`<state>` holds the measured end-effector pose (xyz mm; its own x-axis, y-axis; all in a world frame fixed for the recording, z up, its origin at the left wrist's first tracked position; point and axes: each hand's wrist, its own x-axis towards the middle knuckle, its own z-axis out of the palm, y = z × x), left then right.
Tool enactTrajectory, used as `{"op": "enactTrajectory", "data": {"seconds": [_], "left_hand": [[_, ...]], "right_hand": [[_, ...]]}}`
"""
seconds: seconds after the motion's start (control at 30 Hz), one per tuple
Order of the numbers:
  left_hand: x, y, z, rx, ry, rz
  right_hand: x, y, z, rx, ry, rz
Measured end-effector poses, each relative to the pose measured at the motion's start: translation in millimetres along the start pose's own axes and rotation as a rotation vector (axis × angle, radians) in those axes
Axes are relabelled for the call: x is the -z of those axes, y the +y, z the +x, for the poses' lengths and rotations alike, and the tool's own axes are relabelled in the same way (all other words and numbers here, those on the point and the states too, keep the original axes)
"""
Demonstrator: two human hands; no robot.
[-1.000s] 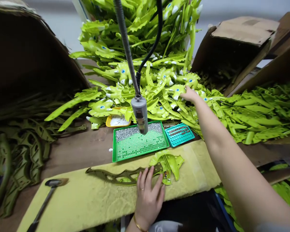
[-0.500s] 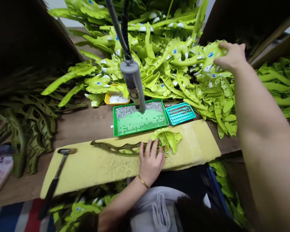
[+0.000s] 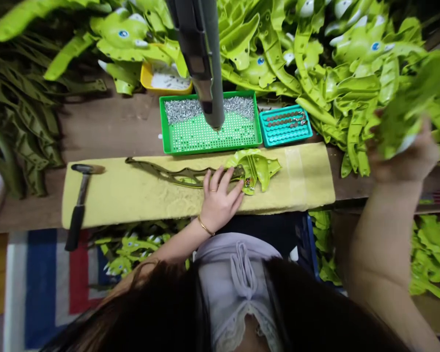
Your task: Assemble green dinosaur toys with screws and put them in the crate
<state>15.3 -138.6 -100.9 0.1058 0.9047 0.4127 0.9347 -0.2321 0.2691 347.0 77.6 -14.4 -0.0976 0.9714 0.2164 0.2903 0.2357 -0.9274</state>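
Note:
My left hand [image 3: 220,199] lies over an olive-brown plastic strip [image 3: 161,170], fingers stretched out and slightly apart. The strip's right end rests in a lime-green toy dinosaur-head shell half [image 3: 254,166], its hollow inside facing up. Small metallic parts [image 3: 248,182] show in the shell near my fingertips. Off to the right, my right hand [image 3: 421,151] is closed around a second lime-green dinosaur-head shell [image 3: 407,110], lifted and smeared by motion. Both shell and strip on the work surface lie on a yellow pad [image 3: 132,200].
A hammer [image 3: 81,195] lies at the pad's left end. Behind the pad stand a green tray of screws [image 3: 210,146], a teal tray [image 3: 286,139] and a yellow bin [image 3: 166,88]. A grey hanging screwdriver [image 3: 214,73] dangles above. Green shells [image 3: 264,73] heap behind; olive strips [image 3: 25,132] pile left.
My right hand has come back from the heap, lower and further right, now with a green shell in it. My left hand has stayed on the strip. The view has tilted down.

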Motion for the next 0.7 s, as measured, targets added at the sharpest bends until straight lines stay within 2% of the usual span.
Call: {"op": "enactTrajectory", "data": {"seconds": [0.1,0.17,0.3,0.4,0.47,0.63,0.7], "left_hand": [[-0.3,-4.1,-1.6,-0.029,-0.005,-0.035],[-0.6,-6.2,-3.8,-0.029,-0.018,-0.052],[2.4,-5.3,-12.2,0.033,-0.041,-0.104],[11.8,-1.6,-23.0,0.132,0.035,-0.221],[21.1,0.1,-30.4,0.325,0.103,-0.392],[45.1,-7.0,-37.7,1.123,0.159,-1.100],[52.2,-12.9,-36.4,1.283,0.161,-1.280]], "right_hand": [[-28.9,12.8,-55.0,-0.080,-0.173,0.188],[-50.8,12.2,-75.7,-0.089,-0.262,0.187],[-93.8,-7.9,-87.8,0.047,-0.400,-0.057],[-120.7,-21.8,-87.7,0.221,-0.400,-0.288],[-134.4,-24.5,-88.7,0.322,-0.402,-0.401],[-150.9,-16.3,-93.6,0.435,-0.473,-0.562],[-151.9,-13.2,-94.8,0.454,-0.490,-0.592]]}}
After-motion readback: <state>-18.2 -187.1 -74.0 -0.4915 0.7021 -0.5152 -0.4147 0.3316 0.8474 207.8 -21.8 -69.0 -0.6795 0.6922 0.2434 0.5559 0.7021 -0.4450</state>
